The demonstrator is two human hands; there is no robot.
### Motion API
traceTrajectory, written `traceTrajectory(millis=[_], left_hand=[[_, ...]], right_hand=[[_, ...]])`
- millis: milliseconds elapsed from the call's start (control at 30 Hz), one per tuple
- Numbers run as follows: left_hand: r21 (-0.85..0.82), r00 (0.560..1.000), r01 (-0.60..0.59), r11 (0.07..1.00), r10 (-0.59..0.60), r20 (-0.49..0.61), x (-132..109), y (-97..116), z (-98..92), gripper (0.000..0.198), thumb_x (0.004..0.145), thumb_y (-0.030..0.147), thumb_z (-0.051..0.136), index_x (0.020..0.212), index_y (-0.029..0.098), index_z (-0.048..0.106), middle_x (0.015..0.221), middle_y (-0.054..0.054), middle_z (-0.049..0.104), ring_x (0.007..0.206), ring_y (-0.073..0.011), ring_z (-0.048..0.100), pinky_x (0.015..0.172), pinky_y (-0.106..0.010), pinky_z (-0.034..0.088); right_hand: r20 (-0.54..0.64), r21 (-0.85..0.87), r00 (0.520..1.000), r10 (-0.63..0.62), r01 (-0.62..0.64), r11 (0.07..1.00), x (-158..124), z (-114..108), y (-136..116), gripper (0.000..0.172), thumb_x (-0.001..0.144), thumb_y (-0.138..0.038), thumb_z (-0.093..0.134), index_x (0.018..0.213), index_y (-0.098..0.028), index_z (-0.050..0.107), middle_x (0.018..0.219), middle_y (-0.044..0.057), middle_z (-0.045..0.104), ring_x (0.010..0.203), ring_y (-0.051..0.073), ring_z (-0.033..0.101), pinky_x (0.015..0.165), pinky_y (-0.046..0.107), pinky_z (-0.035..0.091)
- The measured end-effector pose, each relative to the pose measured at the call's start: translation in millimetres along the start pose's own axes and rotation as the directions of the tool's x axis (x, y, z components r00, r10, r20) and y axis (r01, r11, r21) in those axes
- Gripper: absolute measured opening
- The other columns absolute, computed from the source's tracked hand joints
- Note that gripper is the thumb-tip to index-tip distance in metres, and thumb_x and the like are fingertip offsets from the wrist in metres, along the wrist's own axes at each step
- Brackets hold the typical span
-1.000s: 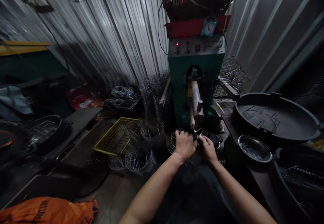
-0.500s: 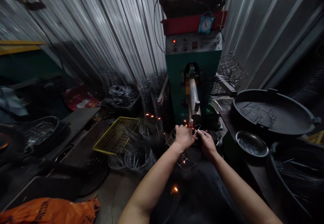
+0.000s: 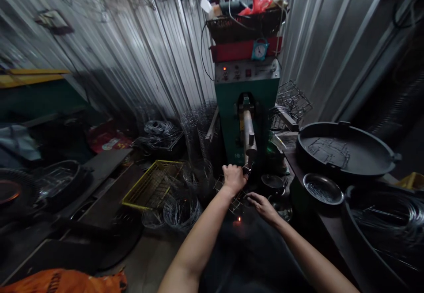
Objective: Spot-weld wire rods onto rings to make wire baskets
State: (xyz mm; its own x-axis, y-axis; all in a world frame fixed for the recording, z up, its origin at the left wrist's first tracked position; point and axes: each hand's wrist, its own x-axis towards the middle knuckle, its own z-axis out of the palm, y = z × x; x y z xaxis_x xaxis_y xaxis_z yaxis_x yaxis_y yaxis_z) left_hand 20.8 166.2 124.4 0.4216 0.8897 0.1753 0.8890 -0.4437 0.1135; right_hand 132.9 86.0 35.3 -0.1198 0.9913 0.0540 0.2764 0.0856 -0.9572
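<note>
The green spot welder [image 3: 228, 103] stands ahead, its metal electrode arm [image 3: 248, 129] reaching out over my hands. My left hand [image 3: 233, 179] is closed on a thin wire frame [image 3: 236, 205] just below the electrode tip; part of the frame is hidden by the hand and forearm. Lower and to the right, my right hand [image 3: 263, 205] has its fingers drawn together near the frame's right side. Whether a thin wire is between those fingertips is too dark to make out. A single orange spark [image 3: 239, 219] glows below the frame.
To the left stand a yellow wire basket [image 3: 127, 192] and several rolled wire mesh pieces [image 3: 182, 211]. A round black pan [image 3: 371, 162], a small metal bowl [image 3: 323, 189] with thin pieces and a tub [image 3: 351, 222] of wire are on the right. An orange bag [image 3: 66, 282] lies lower left.
My right hand has moved down and toward me, away from the electrode tip. The left hand stays near the tip. Most of the sparks have gone, and the view has tilted up slightly.
</note>
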Motion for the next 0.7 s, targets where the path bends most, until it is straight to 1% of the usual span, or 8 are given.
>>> traceTrajectory(millis=[167, 300, 400, 467, 500, 567, 633, 700], left_hand=[[0.013, 1.0, -0.012, 1.0, 0.012, -0.004, 4.4, -2.6, 1.9, 0.034, 0.077, 0.04, 0.044, 0.083, 0.014, 0.063, 0.086, -0.013, 0.063, 0.088, -0.0258, 0.051, 0.076, -0.039, 0.027], [0.028, 1.0, -0.005, 1.0, 0.005, 0.008, 6.1, -1.4, -2.3, 0.032, 0.077, 0.041, 0.045, 0.083, 0.016, 0.063, 0.086, -0.011, 0.063, 0.089, -0.0242, 0.051, 0.08, -0.039, 0.028], [-0.055, 0.999, -0.032, 0.998, 0.03, -0.029, -7.5, -9.7, -7.5, 0.039, 0.077, 0.046, 0.044, 0.1, 0.017, 0.058, 0.094, -0.01, 0.061, 0.094, -0.024, 0.05, 0.087, -0.042, 0.027], [-0.158, 0.991, -0.019, 0.987, -0.002, -0.132, -32.0, -21.4, -6.0, 0.051, 0.077, 0.049, 0.043, 0.117, 0.019, 0.045, 0.107, -0.01, 0.056, 0.102, -0.0234, 0.047, 0.092, -0.043, 0.025], [-0.211, 0.98, 0.012, 0.977, -0.053, -0.19, -49.3, -28.0, -2.3, 0.055, 0.077, 0.05, 0.042, 0.123, 0.019, 0.039, 0.114, -0.01, 0.053, 0.107, -0.0228, 0.044, 0.094, -0.042, 0.025], [-0.3, 0.951, 0.101, 0.949, -0.18, -0.25, -91.6, -38.1, 10.8, 0.059, 0.076, 0.052, 0.043, 0.124, 0.02, 0.037, 0.12, -0.011, 0.048, 0.114, -0.0229, 0.039, 0.098, -0.041, 0.023], [-0.362, 0.947, 0.144, 0.921, -0.235, -0.22, -137.0, -37.2, 28.2, 0.06, 0.072, 0.055, 0.045, 0.12, 0.018, 0.042, 0.118, -0.013, 0.049, 0.115, -0.0242, 0.039, 0.1, -0.042, 0.021], [-0.407, 0.983, 0.099, 0.908, -0.152, -0.099, -173.3, -23.5, 44.3, 0.071, 0.06, 0.062, 0.054, 0.116, 0.02, 0.047, 0.116, -0.012, 0.052, 0.111, -0.0273, 0.043, 0.1, -0.045, 0.021]], right_hand=[[-0.003, 0.032, 1.0, -0.012, 0.012, 0.999, 1.4, -0.8, -2.0, 0.038, 0.076, -0.05, 0.045, 0.087, -0.017, 0.059, 0.081, 0.004, 0.059, 0.079, 0.017, 0.053, 0.073, 0.028, 0.042], [-0.022, 0.074, 1.0, -0.006, 0.007, 0.997, -1.7, 7.9, -3.9, 0.037, 0.076, -0.05, 0.045, 0.088, -0.019, 0.06, 0.082, 0.004, 0.06, 0.08, 0.018, 0.053, 0.075, 0.029, 0.042], [-0.096, 0.117, 0.995, 0.001, 0.01, 0.993, -3.4, 16.4, -5.5, 0.036, 0.078, -0.049, 0.043, 0.09, -0.019, 0.059, 0.086, 0.004, 0.061, 0.083, 0.018, 0.053, 0.078, 0.029, 0.041], [-0.17, 0.128, 0.985, 0.012, 0.01, 0.992, -6.5, 20.2, -6.2, 0.035, 0.078, -0.048, 0.044, 0.091, -0.019, 0.059, 0.09, 0.004, 0.061, 0.086, 0.019, 0.053, 0.08, 0.029, 0.04], [-0.201, 0.13, 0.979, 0.022, 0.005, 0.991, -10.0, 21.3, -6.2, 0.035, 0.078, -0.048, 0.044, 0.092, -0.019, 0.058, 0.092, 0.004, 0.061, 0.087, 0.019, 0.053, 0.08, 0.029, 0.04], [-0.245, 0.125, 0.968, 0.059, -0.029, 0.992, -23.6, 21.7, -4.6, 0.037, 0.077, -0.049, 0.044, 0.093, -0.019, 0.058, 0.094, 0.005, 0.06, 0.09, 0.021, 0.053, 0.082, 0.031, 0.04], [-0.259, 0.084, 0.96, 0.109, -0.09, 0.992, -46.1, 19.0, -0.6, 0.04, 0.076, -0.051, 0.045, 0.095, -0.018, 0.057, 0.098, 0.007, 0.06, 0.095, 0.023, 0.052, 0.085, 0.033, 0.04], [-0.227, -0.014, 0.966, 0.127, -0.133, 0.991, -69.3, 11.4, 5.5, 0.042, 0.077, -0.052, 0.044, 0.102, -0.019, 0.055, 0.105, 0.008, 0.057, 0.102, 0.025, 0.049, 0.087, 0.034, 0.039]])
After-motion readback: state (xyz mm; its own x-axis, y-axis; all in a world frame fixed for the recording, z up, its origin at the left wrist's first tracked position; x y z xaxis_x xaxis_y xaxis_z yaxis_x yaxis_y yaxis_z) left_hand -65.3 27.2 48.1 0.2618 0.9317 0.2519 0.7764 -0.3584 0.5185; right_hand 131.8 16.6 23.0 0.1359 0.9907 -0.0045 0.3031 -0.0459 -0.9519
